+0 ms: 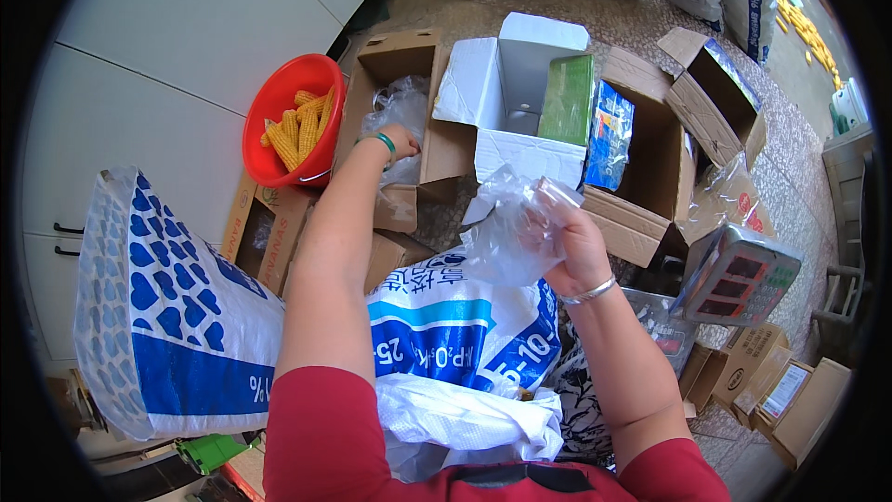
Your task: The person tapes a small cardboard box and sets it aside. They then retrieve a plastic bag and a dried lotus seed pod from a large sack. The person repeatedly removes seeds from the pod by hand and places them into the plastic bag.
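Note:
My right hand (pixel 575 244) grips a crumpled clear plastic bag (pixel 512 230), held up above a white and blue woven fertilizer sack (pixel 432 335). My left hand (pixel 398 143), with a green bangle at its wrist, reaches into an open cardboard box (pixel 446 153) where more clear plastic bags (pixel 404 101) lie. Its fingertips are bent down at the bags; whether they pinch one cannot be told. Left of that box, a red bucket (pixel 254 132) holds several husked corn cobs (pixel 296 129).
A white open box (pixel 463 84), a brown box (pixel 651 146) and a smaller carton (pixel 711 97) stand ahead and right. A digital scale (pixel 742 279) is at the right. A second woven sack (pixel 188 307) and a banana carton (pixel 282 237) stand left. Corn cobs (pixel 808 28) lie on the far floor.

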Tool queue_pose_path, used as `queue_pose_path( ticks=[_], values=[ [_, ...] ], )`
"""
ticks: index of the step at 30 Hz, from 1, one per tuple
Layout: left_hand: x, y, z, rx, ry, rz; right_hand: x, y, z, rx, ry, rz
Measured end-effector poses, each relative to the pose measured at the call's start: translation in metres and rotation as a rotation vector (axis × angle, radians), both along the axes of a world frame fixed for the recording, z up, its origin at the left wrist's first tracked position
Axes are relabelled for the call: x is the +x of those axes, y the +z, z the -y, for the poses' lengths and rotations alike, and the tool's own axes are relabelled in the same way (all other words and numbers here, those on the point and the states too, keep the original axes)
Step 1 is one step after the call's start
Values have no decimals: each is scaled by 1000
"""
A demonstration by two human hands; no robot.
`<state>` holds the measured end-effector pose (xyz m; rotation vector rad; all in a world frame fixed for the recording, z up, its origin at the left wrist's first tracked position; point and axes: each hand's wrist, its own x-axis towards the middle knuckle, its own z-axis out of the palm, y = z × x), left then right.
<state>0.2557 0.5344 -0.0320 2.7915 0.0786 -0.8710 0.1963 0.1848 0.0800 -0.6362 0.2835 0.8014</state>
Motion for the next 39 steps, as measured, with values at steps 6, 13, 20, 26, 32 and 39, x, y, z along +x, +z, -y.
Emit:
queue_pose_path(
  ticks=[6,13,20,26,32,39],
  values=[
    [-8,83,45,256,317,248,0,-2,-7,14,-98,1],
    [-20,206,115,-397,740,-166,-13,16,-19,134,-206,152],
    [-98,258,184,-729,718,-12,-41,26,-26,87,-156,426],
    [-144,276,206,-994,990,369,-55,57,-14,59,-203,578],
    [-184,314,240,-1081,875,449,-62,102,31,24,-207,718],
    [-223,342,239,-1202,983,777,-63,119,91,-4,-350,866]
  ],
)
